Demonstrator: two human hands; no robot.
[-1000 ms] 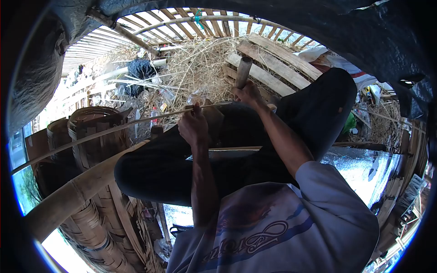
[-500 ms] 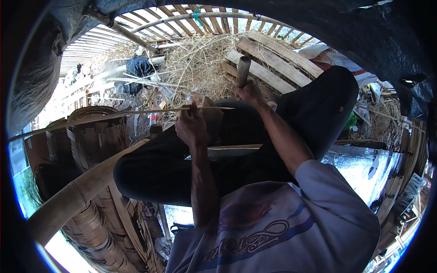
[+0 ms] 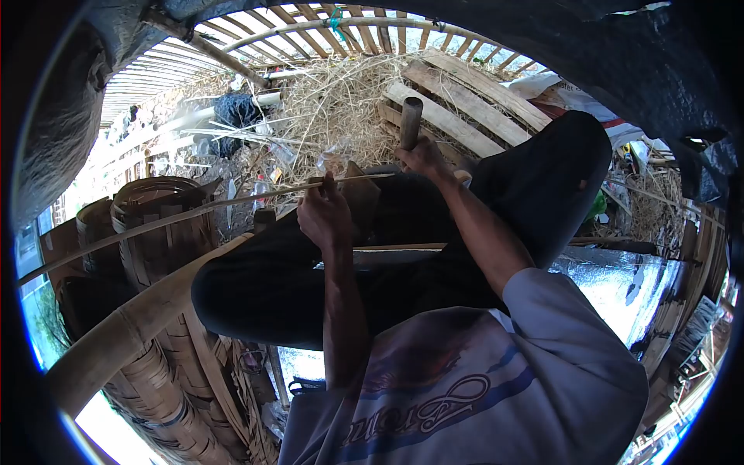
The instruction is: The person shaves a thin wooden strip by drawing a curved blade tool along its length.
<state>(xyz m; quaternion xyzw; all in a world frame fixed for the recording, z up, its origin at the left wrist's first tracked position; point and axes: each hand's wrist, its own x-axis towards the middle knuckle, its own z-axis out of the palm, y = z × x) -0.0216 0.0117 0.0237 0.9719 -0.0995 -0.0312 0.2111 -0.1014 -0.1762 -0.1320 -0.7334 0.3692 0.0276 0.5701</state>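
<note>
My left hand is closed on a long, thin bamboo strip, pinching it between thumb and fingers near its pointed right end. The strip slopes down to the far left, past the stacked curved pieces. Wrapped in my right hand is a thick round wooden handle, its blunt end up. Whatever lies at the handle's other end is hidden by the hand and dark trousers. A brownish flat piece rests by my leg, just right of my left hand and under the strip's tip; I cannot tell what it is.
A thick bamboo pole runs beside my left knee. Rolled bamboo pieces stand beyond it. Ahead lie dry shavings, wooden planks and a dark bundle. A slatted fence closes the far side.
The strip's long left end has dropped lower, so it slopes more steeply. Its pointed tip has shifted slightly left and up. Both hands have stayed almost in place.
</note>
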